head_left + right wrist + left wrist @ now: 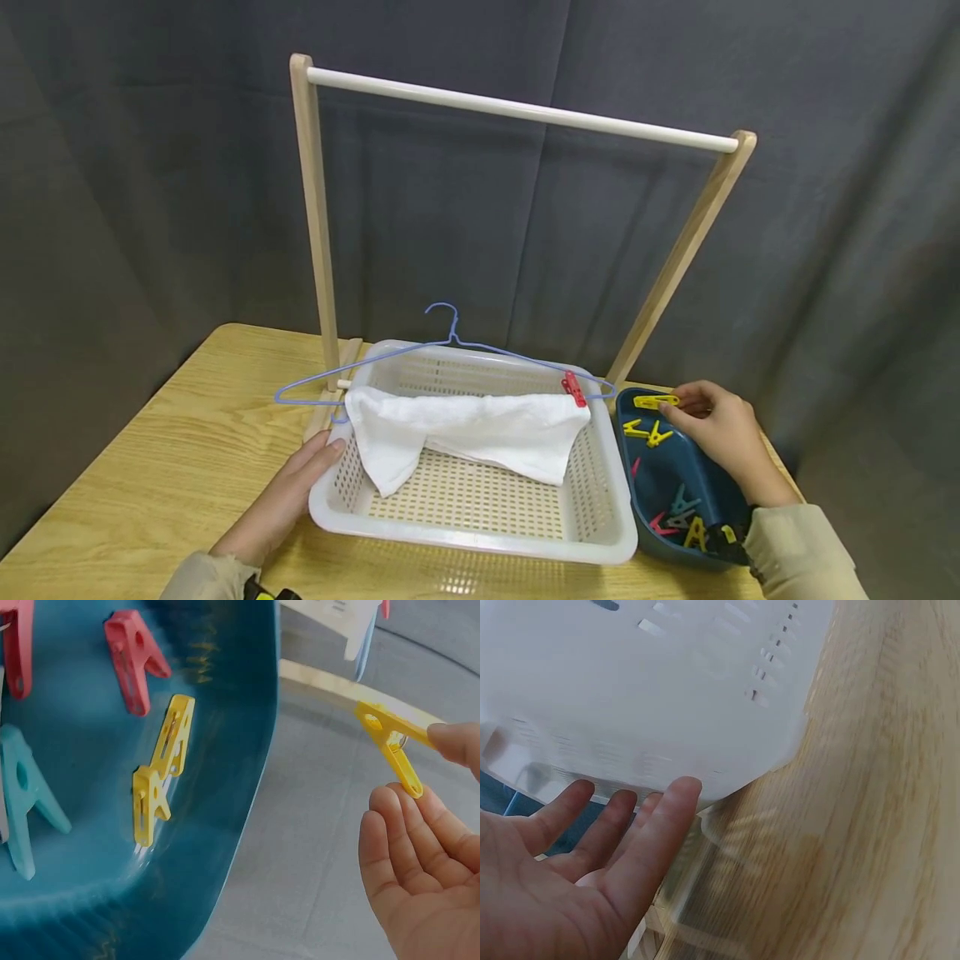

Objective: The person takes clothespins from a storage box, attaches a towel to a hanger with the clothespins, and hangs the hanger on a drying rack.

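A yellow clothespin [656,402] is pinched between the thumb and fingers of my right hand [722,429], over the far end of the dark blue tub; the right wrist view shows this clothespin [390,742] by its handle ends. My left hand [288,492] rests with extended fingers against the left side of the white perforated basket [472,540]. Across that basket lies a blue wire hanger [390,353], a white cloth [480,425] draped over its bottom bar. One red clothespin [573,389] clips the cloth's right end to the hanger.
Beside the basket on the right, the blue tub [628,492] holds several clothespins in yellow, red, teal and grey. Behind stands a wooden rack with a white crossbar [517,108] and two posts. A dark grey curtain [450,208] hangs behind the wooden table [165,442].
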`<act>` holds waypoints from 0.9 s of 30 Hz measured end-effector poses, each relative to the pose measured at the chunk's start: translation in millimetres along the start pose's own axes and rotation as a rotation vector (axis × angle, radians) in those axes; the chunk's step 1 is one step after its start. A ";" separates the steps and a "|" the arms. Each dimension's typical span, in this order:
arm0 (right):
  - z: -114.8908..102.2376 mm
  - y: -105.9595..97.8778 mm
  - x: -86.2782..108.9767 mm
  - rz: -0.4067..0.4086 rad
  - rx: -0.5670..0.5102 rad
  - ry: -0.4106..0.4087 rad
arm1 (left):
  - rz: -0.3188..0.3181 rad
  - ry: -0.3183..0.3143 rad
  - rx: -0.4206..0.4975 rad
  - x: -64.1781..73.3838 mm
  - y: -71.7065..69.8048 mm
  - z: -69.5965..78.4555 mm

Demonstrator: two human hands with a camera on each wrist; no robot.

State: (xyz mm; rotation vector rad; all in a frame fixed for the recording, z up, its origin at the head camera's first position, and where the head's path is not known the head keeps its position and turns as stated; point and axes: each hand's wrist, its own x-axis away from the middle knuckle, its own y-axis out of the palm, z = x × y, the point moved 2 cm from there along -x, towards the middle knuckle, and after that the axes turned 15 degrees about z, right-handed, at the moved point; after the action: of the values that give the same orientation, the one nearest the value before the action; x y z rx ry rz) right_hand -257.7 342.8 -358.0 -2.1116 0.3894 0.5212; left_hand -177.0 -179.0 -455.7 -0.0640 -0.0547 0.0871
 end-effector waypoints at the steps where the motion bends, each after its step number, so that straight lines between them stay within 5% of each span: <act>1: -1.2 0.0 0.5 0.003 -0.008 0.000 | 0.001 0.001 0.004 0.4 0.3 -0.3; 19: -32.0 8.3 2.8 -0.054 -0.143 -0.024 | -0.016 -0.015 0.043 -3.3 -3.0 4.5; 27: -40.2 12.1 -0.6 -0.057 -0.161 -0.031 | 0.062 -0.036 -0.015 -11.4 -16.1 12.6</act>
State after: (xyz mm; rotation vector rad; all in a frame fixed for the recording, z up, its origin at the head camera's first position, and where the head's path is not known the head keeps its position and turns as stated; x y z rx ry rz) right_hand -255.0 302.7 -345.8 -2.2597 0.2758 0.5674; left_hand -187.7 -195.3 -442.6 -0.0792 -0.0894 0.1499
